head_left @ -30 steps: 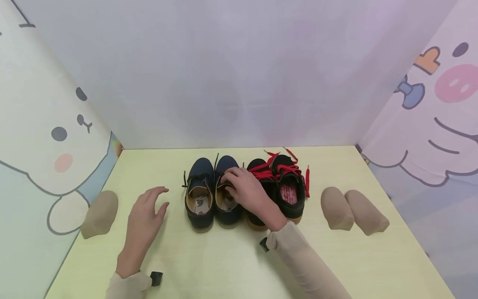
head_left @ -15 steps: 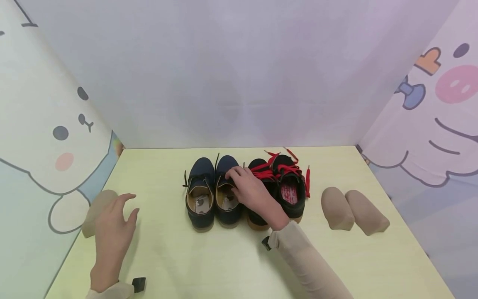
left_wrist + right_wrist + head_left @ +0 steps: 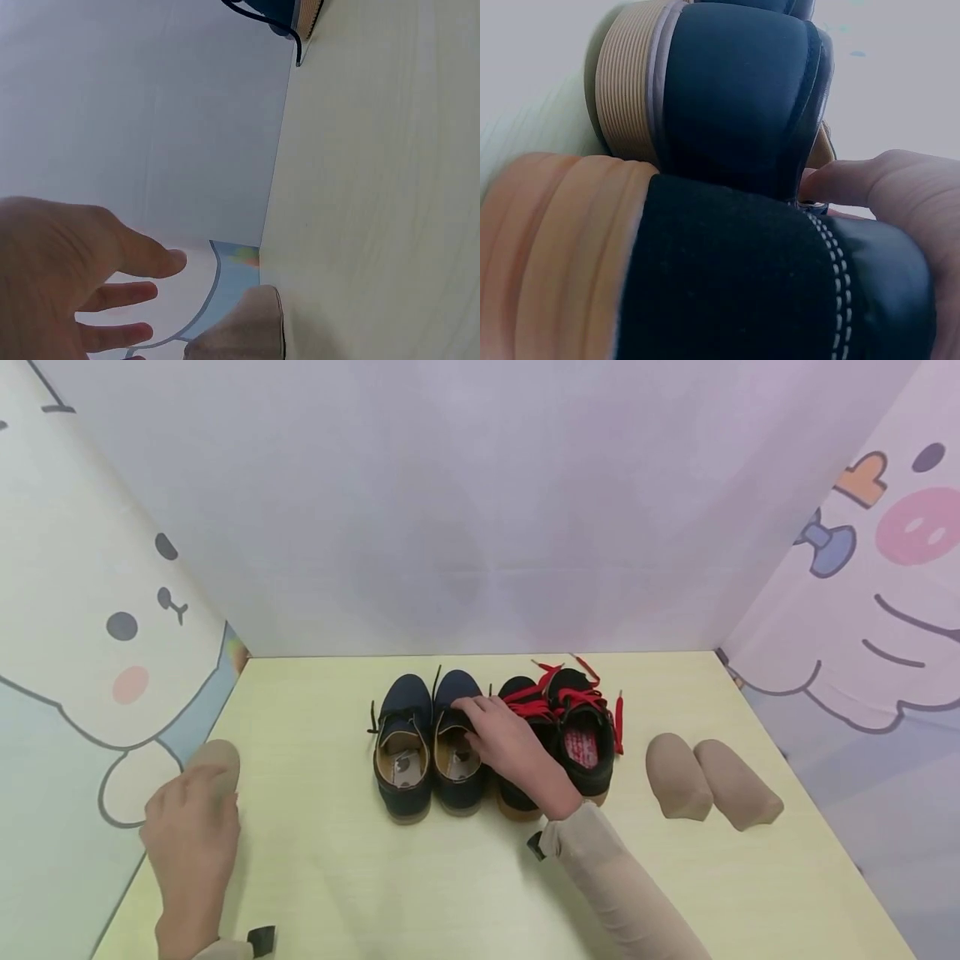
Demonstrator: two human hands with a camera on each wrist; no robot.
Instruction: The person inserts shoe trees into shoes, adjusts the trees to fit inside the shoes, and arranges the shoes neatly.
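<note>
My left hand (image 3: 191, 831) is held with loosely bent fingers over the near part of a beige toe-shaped shoe insert (image 3: 219, 758) at the table's left. In the left wrist view, its thumb and fingers are spread and apart from that insert (image 3: 244, 330). My right hand (image 3: 510, 743) reaches to the right-hand navy lace-up shoe (image 3: 457, 689), fingers bent over the tongue and thumb at the opening, holding it there; the fingertips are partly hidden. The right wrist view shows the thumb (image 3: 855, 180) at that shoe's collar. Its mate, another navy shoe (image 3: 405, 695), stands just left.
Beside the navy pair stand two black shoes (image 3: 573, 739) with red laces (image 3: 618, 722), partly behind my right hand. Further right, two more beige inserts (image 3: 678, 777) lie on the pale table (image 3: 405, 893). Cartoon-printed cloth (image 3: 67, 610) lines the sides, and a plain curtain (image 3: 480, 527) the back.
My left hand has moved left from beside the navy shoes to the beige insert, its fingers now bent further down. The right hand has barely moved at the navy shoe.
</note>
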